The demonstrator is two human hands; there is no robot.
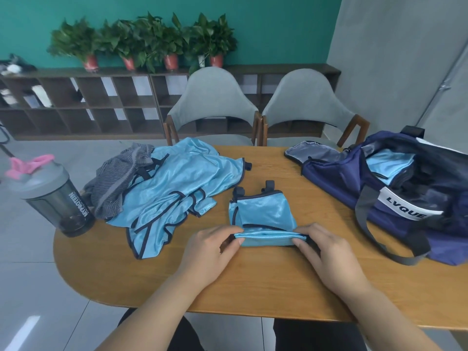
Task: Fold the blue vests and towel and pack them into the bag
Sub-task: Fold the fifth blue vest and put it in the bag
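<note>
At 6 o'clock on the table point(253, 282), my left hand point(210, 252) and right hand point(326, 252) pinch the folded vest point(263, 214); bag point(395, 198) at 3

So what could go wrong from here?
The shiny folded vest, pinched at its near edge by the left hand and right hand, may slip open once released. Pulling the next piece from the vest pile could drag the striped towel against the shaker bottle at the edge of the table.

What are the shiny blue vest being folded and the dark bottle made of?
The blue vest: probably thin synthetic fabric, glossy, judging by its sheen and limp folds. The bottle: likely smoky plastic, given its translucent dark wall, with a matte grey lid.
</note>
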